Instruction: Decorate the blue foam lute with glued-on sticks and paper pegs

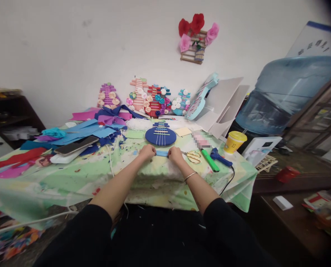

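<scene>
Between my two hands a short light-blue strip (162, 153) is stretched level just above the table's front. My left hand (148, 152) pinches its left end, and my right hand (175, 154) pinches the right end. Whether the strip is felt or paper I cannot tell. Right behind it lies a small dark-blue pipa-shaped craft piece (160, 137) with pale strings and crossbars. Gold-handled scissors (193, 157) lie beside my right hand, their blades partly hidden by it. Farther right are a green-handled cutter (210, 160) and a blue glue gun (220, 157) with a black cord.
Coloured sheets (79, 132), a phone (76, 145) and white shredded filler (137, 124) cover the left side. Several flower-decorated instrument crafts (154, 102) lean on the wall. A yellow cup (235, 142) stands at the right, before a large water bottle (282, 92). A white cable (110, 159) crosses the tablecloth.
</scene>
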